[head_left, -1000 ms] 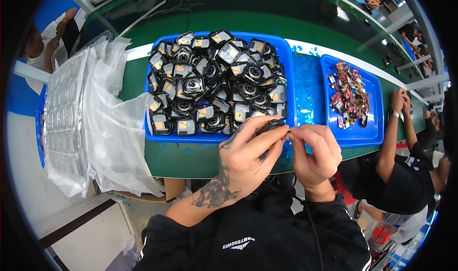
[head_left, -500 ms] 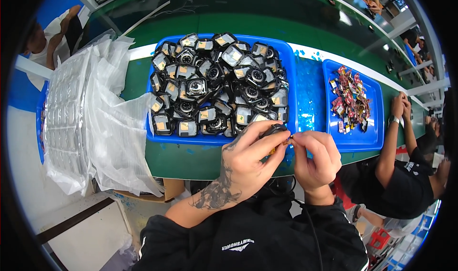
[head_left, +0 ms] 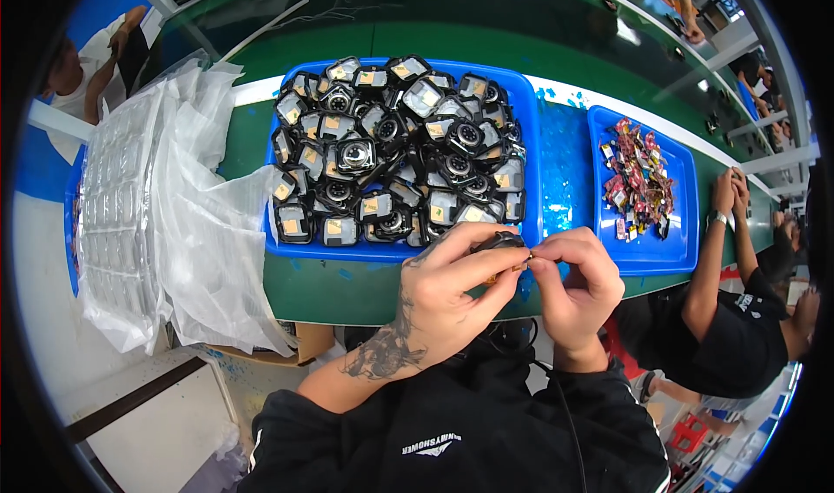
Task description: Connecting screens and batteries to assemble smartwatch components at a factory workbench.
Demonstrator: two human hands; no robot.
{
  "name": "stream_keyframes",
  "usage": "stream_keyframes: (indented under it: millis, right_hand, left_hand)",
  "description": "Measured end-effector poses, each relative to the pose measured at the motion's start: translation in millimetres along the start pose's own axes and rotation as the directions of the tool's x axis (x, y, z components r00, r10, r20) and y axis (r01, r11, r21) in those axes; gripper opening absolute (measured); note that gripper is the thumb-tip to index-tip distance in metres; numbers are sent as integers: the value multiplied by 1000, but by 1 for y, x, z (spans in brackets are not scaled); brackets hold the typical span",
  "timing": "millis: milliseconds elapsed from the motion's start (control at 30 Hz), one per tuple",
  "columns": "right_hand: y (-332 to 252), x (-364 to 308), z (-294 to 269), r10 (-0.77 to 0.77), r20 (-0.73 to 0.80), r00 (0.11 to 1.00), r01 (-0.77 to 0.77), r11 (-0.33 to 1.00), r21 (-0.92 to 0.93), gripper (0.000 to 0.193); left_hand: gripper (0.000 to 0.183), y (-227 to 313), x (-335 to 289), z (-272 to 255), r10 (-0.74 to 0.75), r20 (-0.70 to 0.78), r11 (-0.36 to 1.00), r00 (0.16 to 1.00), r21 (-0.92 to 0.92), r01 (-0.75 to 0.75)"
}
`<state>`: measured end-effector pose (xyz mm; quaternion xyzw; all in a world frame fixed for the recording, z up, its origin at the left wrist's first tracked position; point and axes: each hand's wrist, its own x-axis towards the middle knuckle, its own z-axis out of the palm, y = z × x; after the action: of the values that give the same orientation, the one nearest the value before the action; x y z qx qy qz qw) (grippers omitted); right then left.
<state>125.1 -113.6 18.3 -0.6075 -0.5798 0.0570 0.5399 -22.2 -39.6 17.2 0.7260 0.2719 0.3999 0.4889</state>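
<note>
My left hand (head_left: 460, 276) is closed around a black smartwatch case (head_left: 499, 241), held above the near edge of the large blue tray (head_left: 339, 251). The fingers hide most of the case. My right hand (head_left: 578, 289) pinches at the case's right side, thumb and forefinger together at a tiny part that is too small to name. Smartwatch cases (head_left: 356, 156) are heaped in the large tray, some showing round sensor backs and others grey insides with tan patches. To the right, a smaller blue tray (head_left: 689, 206) holds a pile of small red, yellow and white parts (head_left: 638, 185).
Clear plastic trays wrapped in white film (head_left: 130, 215) are stacked at the left. Blue film (head_left: 565, 189) lies between the two trays on the green table (head_left: 321, 289). A co-worker's arms (head_left: 725, 232) rest at the right table edge. A cardboard box (head_left: 308, 341) stands below.
My right thumb and forefinger have shifted slightly at the case's edge, and the thumb now points more upward. My left hand still holds the smartwatch case in nearly the same place.
</note>
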Motion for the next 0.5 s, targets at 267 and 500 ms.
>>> stream_keyframes:
  millis: [267,500]
  right_hand:
    - [-5,0,-13,364,270,891,-451,778,437,9]
    - [-8,-1,-16,331,275,903,-422,804,419,8]
  left_hand:
    - [18,1,-1,-8,-155,131,965,979,-193,178]
    - [17,2,2,-12,-164,228,922,960,-309,232]
